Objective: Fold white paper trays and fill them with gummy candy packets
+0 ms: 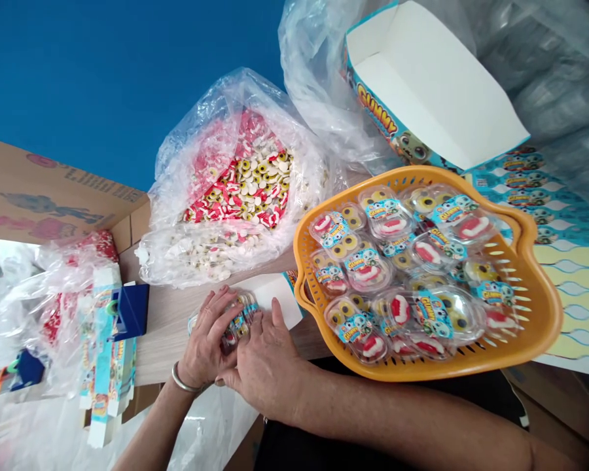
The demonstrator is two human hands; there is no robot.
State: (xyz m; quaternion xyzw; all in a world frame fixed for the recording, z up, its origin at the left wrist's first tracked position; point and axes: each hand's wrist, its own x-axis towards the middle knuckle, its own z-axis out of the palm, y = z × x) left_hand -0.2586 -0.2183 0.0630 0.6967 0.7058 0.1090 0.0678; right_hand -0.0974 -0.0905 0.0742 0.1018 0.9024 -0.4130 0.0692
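Both my hands meet at the table's near edge over a small clear gummy candy pack (240, 320) with a blue label. My left hand (209, 343), wearing a metal bangle, curls its fingers onto the pack's left side. My right hand (265, 363) presses on its right side, fingers bent over it. A white display carton (275, 294) lies just behind the pack. To the right, an orange plastic basket (535, 307) holds several filled packs (397, 275) of the same kind.
A clear bag of loose eye and teeth gummies (240, 190) lies behind my hands. A printed open carton (422, 85) stands at the back right above flat printed sheets (559, 216). A blue tape dispenser (130, 311) and folded cartons (108, 366) sit left; a cardboard box (53, 196) is beyond.
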